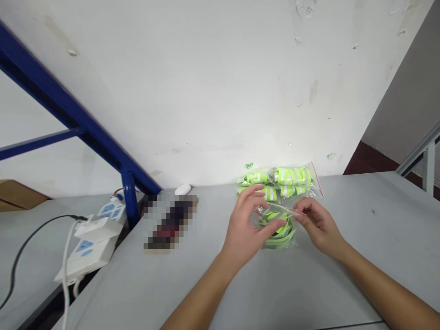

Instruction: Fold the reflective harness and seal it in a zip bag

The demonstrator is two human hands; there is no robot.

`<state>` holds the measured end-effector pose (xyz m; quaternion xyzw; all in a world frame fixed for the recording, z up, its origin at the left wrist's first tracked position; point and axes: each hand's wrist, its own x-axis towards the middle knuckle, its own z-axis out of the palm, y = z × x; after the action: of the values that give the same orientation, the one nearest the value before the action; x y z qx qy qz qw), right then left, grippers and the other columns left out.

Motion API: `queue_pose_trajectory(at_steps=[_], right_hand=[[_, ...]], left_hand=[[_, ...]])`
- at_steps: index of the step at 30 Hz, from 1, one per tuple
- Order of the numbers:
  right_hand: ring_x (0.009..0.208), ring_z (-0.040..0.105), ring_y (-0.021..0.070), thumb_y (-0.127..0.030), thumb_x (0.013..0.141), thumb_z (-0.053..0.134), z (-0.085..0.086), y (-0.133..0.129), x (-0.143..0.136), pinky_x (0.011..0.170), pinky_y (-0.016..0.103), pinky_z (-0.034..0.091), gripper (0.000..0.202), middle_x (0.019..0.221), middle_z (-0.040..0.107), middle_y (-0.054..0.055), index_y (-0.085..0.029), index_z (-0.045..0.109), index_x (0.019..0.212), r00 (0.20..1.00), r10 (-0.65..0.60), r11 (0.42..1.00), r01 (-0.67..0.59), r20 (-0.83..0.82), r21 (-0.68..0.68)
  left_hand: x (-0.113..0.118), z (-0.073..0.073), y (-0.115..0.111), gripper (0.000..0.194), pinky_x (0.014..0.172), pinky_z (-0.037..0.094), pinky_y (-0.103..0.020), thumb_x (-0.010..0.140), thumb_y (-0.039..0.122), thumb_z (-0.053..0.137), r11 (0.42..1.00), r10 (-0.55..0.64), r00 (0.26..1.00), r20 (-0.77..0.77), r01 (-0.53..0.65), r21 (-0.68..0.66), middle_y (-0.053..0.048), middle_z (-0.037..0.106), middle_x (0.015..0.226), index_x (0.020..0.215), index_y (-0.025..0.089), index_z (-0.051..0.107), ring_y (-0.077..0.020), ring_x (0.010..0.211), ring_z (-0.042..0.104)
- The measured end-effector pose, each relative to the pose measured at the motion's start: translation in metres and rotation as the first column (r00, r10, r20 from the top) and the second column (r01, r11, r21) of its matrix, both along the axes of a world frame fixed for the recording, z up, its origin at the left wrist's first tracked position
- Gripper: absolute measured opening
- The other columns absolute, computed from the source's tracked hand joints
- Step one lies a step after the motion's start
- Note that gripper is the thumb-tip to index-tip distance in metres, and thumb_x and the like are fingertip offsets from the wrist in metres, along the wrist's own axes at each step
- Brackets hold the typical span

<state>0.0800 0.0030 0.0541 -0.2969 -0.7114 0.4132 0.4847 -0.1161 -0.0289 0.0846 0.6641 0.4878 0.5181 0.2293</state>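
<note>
Between my hands is a clear plastic zip bag [292,243] with a coiled neon-green reflective strap [277,240] inside. My left hand [245,224] curls around the bag's left side, its thumb across the front and its fingers at the top. At the upper right corner of the bag, my right hand [318,227] pinches the edge between thumb and fingers. Just behind, against the wall, lie several more clear bags [292,176] of rolled neon-green straps with silver stripes.
The grey tabletop [206,284] meets a white wall [220,91]. To the left lie a pixelated phone-like object [170,224] and a white oval object [183,189]. White power strips [91,252] with cables sit beyond a blue metal frame [129,197]. A cardboard box [20,195] is at far left.
</note>
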Motion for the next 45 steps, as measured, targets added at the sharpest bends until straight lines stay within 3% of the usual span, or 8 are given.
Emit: queue_pose_trajectory(at_steps=[4, 9, 16, 19, 23, 34, 40, 45], right_hand=[[0.077, 0.056, 0.0167, -0.030, 0.094, 0.052, 0.002, 0.000, 0.001, 0.069, 0.029, 0.048, 0.006, 0.083, 0.057, 0.002, -0.024, 0.055, 0.093, 0.995, -0.005, 0.998, -0.001, 0.095, 0.066], [0.074, 0.056, 0.0171, -0.024, 0.091, 0.058, 0.006, -0.003, -0.002, 0.067, 0.031, 0.047, 0.013, 0.081, 0.059, 0.002, -0.026, 0.060, 0.103, 0.988, -0.009, 0.984, -0.018, 0.151, 0.175], [0.068, 0.054, 0.0143, -0.022, 0.090, 0.059, 0.004, -0.005, -0.004, 0.061, 0.029, 0.043, 0.008, 0.076, 0.056, 0.000, -0.024, 0.061, 0.083, 0.999, -0.045, 0.992, 0.042, 0.021, 0.115], [0.068, 0.053, 0.0145, -0.023, 0.090, 0.059, 0.001, -0.002, -0.002, 0.060, 0.029, 0.042, 0.010, 0.075, 0.055, 0.000, -0.023, 0.060, 0.080, 0.997, -0.075, 0.992, 0.073, 0.017, 0.105], [0.067, 0.053, 0.0142, -0.024, 0.090, 0.060, -0.004, 0.004, -0.001, 0.061, 0.028, 0.042, 0.011, 0.074, 0.056, 0.000, -0.023, 0.060, 0.079, 0.991, -0.134, 0.982, 0.130, 0.027, 0.137], [0.067, 0.057, 0.0127, -0.020, 0.086, 0.066, -0.003, 0.002, -0.007, 0.060, 0.025, 0.043, 0.006, 0.075, 0.062, -0.001, -0.024, 0.063, 0.082, 0.980, -0.197, 0.960, 0.189, 0.018, 0.205], [0.068, 0.056, 0.0136, -0.021, 0.088, 0.062, -0.005, -0.001, -0.006, 0.063, 0.027, 0.043, 0.007, 0.076, 0.060, -0.001, -0.024, 0.062, 0.083, 0.992, -0.122, 0.988, 0.122, 0.000, 0.097], [0.069, 0.052, 0.0139, -0.025, 0.090, 0.061, -0.006, 0.005, -0.002, 0.064, 0.028, 0.041, 0.010, 0.074, 0.056, -0.001, -0.023, 0.062, 0.080, 0.990, -0.142, 0.990, 0.142, -0.023, 0.024]], left_hand=[[-0.006, -0.005, 0.002, 0.065, 0.085, 0.052, -0.039, 0.071, 0.026, 0.079, 0.953, -0.137, 0.941, 0.309, 0.210, -0.218, -0.006, 0.066, 0.112, 0.123, 0.029, 0.040, -0.0215, 0.101, 0.064], [-0.004, -0.010, -0.002, 0.063, 0.096, 0.047, -0.046, 0.068, 0.029, 0.081, 0.972, -0.065, 0.965, 0.255, 0.120, -0.203, -0.003, 0.070, 0.095, 0.121, 0.028, 0.046, -0.0233, 0.100, 0.064], [-0.004, -0.024, -0.001, 0.096, 0.085, 0.053, -0.039, 0.060, 0.030, 0.087, 0.936, -0.154, 0.834, 0.530, 0.295, -0.193, -0.010, 0.064, 0.119, 0.138, 0.031, 0.032, -0.0265, 0.106, 0.063], [-0.007, -0.031, 0.003, 0.067, 0.084, 0.053, -0.037, 0.065, 0.038, 0.083, 0.869, -0.252, 0.814, 0.524, 0.428, -0.248, -0.011, 0.064, 0.122, 0.124, 0.025, 0.055, -0.0280, 0.107, 0.063], [-0.001, -0.034, 0.002, 0.035, 0.089, 0.052, -0.038, 0.080, 0.044, 0.069, 0.913, -0.177, 0.888, 0.425, 0.309, -0.266, -0.008, 0.067, 0.115, 0.107, 0.021, 0.068, -0.0258, 0.106, 0.063], [0.005, -0.030, -0.007, 0.045, 0.071, 0.052, -0.027, 0.087, 0.056, 0.054, 0.960, 0.075, 0.933, 0.352, 0.028, -0.279, -0.005, 0.075, 0.083, 0.088, 0.017, 0.076, -0.0215, 0.079, 0.067], [0.003, -0.034, -0.003, 0.050, 0.077, 0.053, -0.032, 0.085, 0.061, 0.054, 0.965, 0.057, 0.908, 0.414, 0.057, -0.257, -0.008, 0.075, 0.086, 0.080, 0.016, 0.075, -0.0247, 0.086, 0.068], [0.009, -0.040, -0.003, 0.046, 0.079, 0.054, -0.031, 0.076, 0.051, 0.071, 0.953, 0.002, 0.834, 0.552, 0.165, -0.253, -0.008, 0.071, 0.103, 0.109, 0.019, 0.065, -0.0229, 0.094, 0.067]])
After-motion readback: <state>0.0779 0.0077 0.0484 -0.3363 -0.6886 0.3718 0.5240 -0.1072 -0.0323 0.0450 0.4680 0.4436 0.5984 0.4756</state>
